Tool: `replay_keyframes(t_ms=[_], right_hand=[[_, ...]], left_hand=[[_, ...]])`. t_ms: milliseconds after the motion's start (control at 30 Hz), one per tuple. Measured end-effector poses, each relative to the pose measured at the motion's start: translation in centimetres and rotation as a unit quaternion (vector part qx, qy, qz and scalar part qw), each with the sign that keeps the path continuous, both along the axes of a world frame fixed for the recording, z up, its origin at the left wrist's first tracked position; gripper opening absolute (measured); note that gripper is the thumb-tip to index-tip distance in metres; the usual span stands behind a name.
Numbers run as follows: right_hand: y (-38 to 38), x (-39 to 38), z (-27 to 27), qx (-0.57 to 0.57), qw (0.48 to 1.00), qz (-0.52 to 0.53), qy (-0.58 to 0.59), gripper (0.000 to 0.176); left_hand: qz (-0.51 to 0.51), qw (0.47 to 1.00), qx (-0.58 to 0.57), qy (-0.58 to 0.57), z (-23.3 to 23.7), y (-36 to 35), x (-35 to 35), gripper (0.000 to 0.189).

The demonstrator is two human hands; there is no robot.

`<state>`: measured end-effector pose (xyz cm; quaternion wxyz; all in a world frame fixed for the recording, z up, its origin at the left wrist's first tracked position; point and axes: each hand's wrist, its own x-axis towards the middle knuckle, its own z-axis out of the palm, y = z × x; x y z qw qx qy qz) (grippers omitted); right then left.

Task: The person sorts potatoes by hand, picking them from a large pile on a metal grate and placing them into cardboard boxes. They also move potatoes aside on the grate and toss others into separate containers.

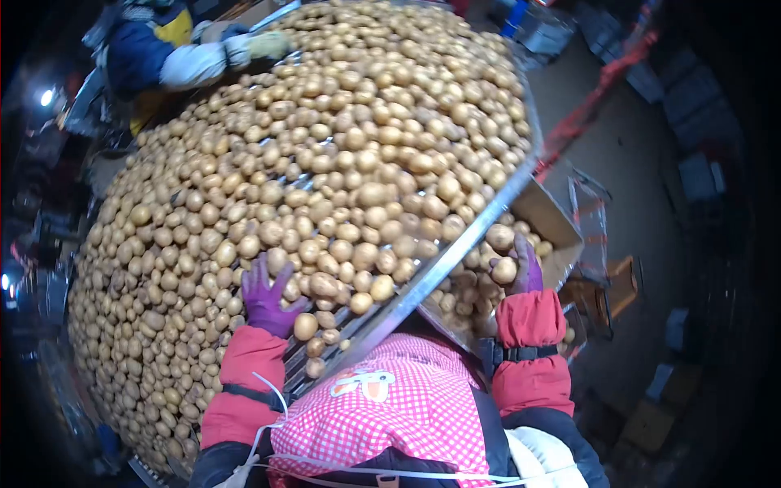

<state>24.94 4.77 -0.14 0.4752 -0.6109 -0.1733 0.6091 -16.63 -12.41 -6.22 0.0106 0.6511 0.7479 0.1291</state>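
A wide heap of potatoes (358, 187) covers the slatted metal table in front of me. My left hand (268, 299), in a purple glove, lies on the near edge of the heap with its fingers spread, thumb toward a loose potato (306, 327). Beyond the table's metal rim (443, 262), my right hand (527, 268), gloved the same way, is closed around a potato (504, 270) above a cardboard box (556, 218). Another potato (500, 237) shows at its fingertips. More potatoes fill the box below.
At the far left, a person's gloved hand (268, 47) reaches onto the heap. Bare table slats (351, 327) show beside my apron (382, 407). Right of the box stand a metal-framed rack (590, 220) and a brown carton (622, 285). A red strip (602, 89) runs across the far right.
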Motion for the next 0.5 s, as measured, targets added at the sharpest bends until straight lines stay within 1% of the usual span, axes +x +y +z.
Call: replay_keyframes(t_ms=[67,167,267,333,400,433,500], right_hand=[[-1.2,7.5,-6.8,-0.031,0.988,-0.102,0.11,0.034],[-7.0,13.5,-6.9,0.001,0.982,-0.149,0.115,0.024],[-13.1,22.0,-10.2,0.049,0.985,-0.163,0.041,0.026],[-16.1,27.2,-13.2,0.045,0.982,-0.182,-0.039,0.026],[-17.9,31.4,-16.3,-0.003,0.965,-0.192,-0.18,0.026],[-18.3,33.0,-17.9,-0.028,0.948,-0.177,-0.262,0.026],[-16.2,35.0,-20.0,-0.054,0.9,-0.122,-0.416,0.026]], left_hand=[[-0.005,1.0,0.001,0.006,-0.6,-0.1,-0.3,0.08],[-0.018,1.0,0.013,0.012,-1.1,-0.4,-0.3,0.085],[-0.004,1.0,-0.014,0.027,-1.2,-0.3,-0.2,0.084],[-0.003,1.0,-0.004,0.014,-1.6,-0.4,-0.5,0.085],[0.0,1.0,-0.002,0.011,-1.0,-0.2,-0.2,0.085],[0.002,1.0,-0.018,0.001,-0.3,-0.2,0.1,0.083],[-0.008,1.0,-0.01,-0.002,-0.8,0.0,0.1,0.082]])
